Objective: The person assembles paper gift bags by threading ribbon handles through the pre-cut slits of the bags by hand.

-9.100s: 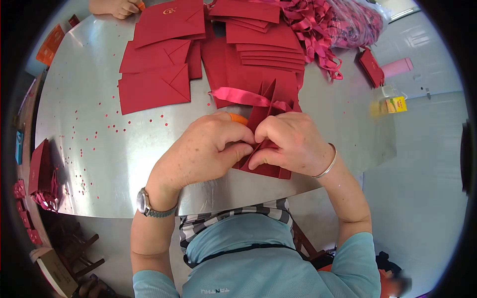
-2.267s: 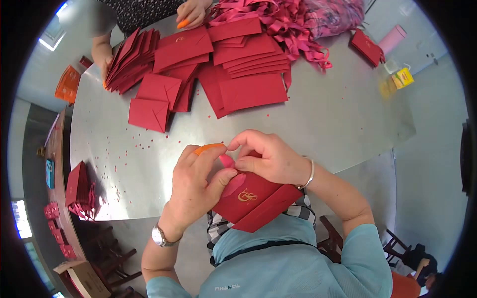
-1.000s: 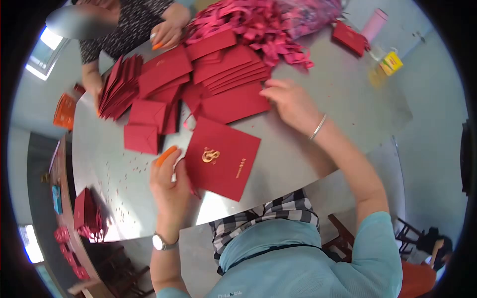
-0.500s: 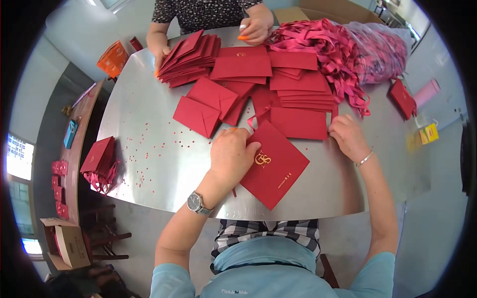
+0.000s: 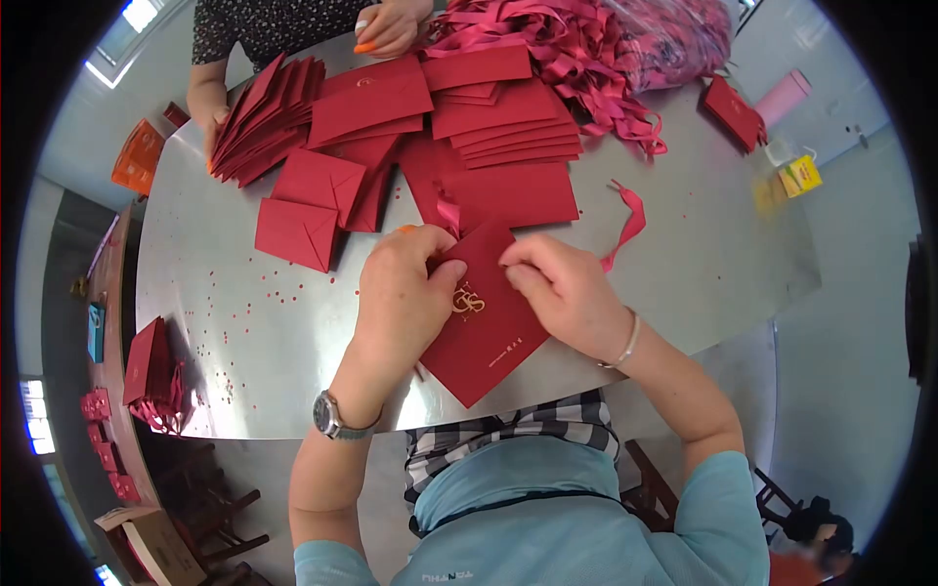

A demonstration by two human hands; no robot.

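A flat red paper bag [image 5: 493, 332] with a gold emblem and small gold lettering is tilted over the near part of the table. My left hand [image 5: 405, 293] is closed on its upper left edge, thumb on the front face. Just beyond those fingers a loop of pink-red ribbon [image 5: 447, 210] rises at the bag's top. My right hand [image 5: 567, 288] pinches at the upper right edge of the bag; whether a ribbon end is also between those fingertips is hidden. Behind this hand a loose ribbon strip [image 5: 628, 225] lies on the metal, its lower end reaching toward my knuckles.
Stacked red bags [image 5: 508, 127] cover the middle of the metal table [image 5: 703, 254]. A ribbon heap [image 5: 547, 44] and a plastic sack [image 5: 674, 39] lie behind. A co-worker's hand [image 5: 391, 27] is opposite. Small red dots, a pink bottle [image 5: 785, 96] and a yellow box [image 5: 801, 176] are around.
My right hand has come left from beside the stacked bags to the edge of the held bag. A ribbon strip now shows on the table to the right. The camera view has shifted.
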